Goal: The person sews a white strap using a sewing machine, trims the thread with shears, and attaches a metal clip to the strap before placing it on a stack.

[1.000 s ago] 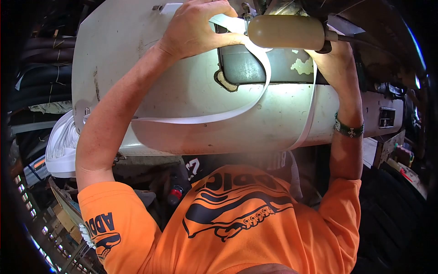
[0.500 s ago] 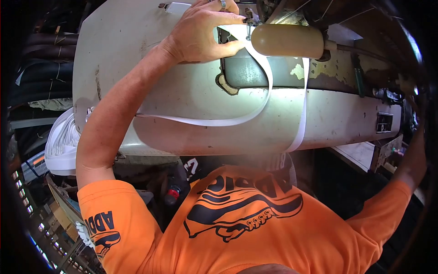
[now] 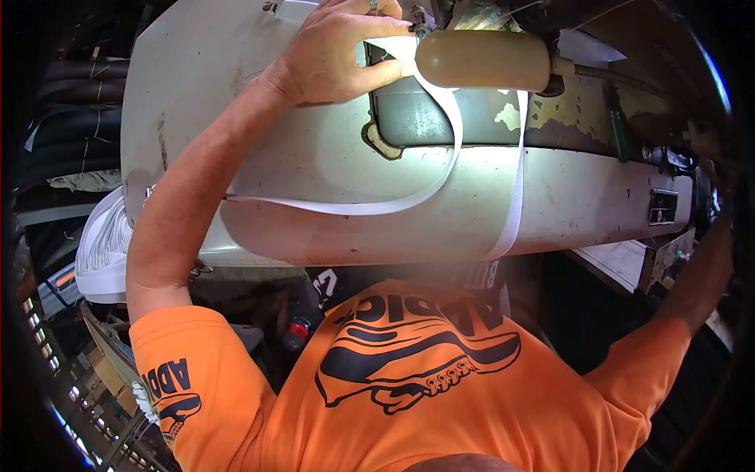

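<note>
My left hand (image 3: 338,55), wearing a ring, is at the top middle beside a metal clamp-like part, probably a sewing machine's foot (image 3: 421,23). Its thumb and index finger press on a white strap (image 3: 452,126) at that spot, one on each side of it. From there the strap curves down and runs left across the pale machine bed (image 3: 299,157), passing behind my forearm. Another length of white strap (image 3: 519,173) hangs over the bed's front edge. My right arm (image 3: 696,275) reaches up along the right edge; its hand is lost in the dark.
A rounded beige machine head (image 3: 484,60) juts over the bed. A thick coil of white strap (image 3: 102,248) is at the left, below dark rolls (image 3: 79,118). A green-handled tool (image 3: 617,130) rests at the right. A red-capped bottle (image 3: 297,334) is under the bed.
The whole view has shifted slightly, with the machine sitting a little further left and up. My left hand keeps its place at the strap. My right arm has drawn slightly inward.
</note>
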The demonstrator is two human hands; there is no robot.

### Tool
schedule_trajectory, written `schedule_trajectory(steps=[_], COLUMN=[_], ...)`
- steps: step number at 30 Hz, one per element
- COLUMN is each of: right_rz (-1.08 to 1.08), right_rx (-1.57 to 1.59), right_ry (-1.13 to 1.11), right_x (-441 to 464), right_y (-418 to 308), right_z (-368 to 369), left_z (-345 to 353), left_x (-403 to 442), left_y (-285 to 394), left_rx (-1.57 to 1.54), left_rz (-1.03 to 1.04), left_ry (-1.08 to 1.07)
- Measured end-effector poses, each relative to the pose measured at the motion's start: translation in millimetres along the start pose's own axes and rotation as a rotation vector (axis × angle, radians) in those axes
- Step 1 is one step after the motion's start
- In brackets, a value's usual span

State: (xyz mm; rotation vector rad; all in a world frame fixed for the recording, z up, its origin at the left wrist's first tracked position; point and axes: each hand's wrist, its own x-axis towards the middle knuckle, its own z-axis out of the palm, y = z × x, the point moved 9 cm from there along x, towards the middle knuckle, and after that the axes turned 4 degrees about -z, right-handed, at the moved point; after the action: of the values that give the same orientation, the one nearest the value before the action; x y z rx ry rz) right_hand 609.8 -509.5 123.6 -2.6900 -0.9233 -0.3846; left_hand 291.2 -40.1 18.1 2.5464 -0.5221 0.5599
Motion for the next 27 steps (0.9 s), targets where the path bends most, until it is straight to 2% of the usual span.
schedule_trajectory(steps=[3,27], right_rz=[-0.001,0.101], right_rx=[-0.001,0.062], right_ry=[0.002,0.030], right_x=[-1,-28], right_y=[8,35], right_z=[0,13], left_z=[-2,1], left_x=[-1,-2], left_y=[1,-2], left_rx=[0.024,-0.003], left_rz=[-0.064,-0.016], left_ry=[-0.028,0.014])
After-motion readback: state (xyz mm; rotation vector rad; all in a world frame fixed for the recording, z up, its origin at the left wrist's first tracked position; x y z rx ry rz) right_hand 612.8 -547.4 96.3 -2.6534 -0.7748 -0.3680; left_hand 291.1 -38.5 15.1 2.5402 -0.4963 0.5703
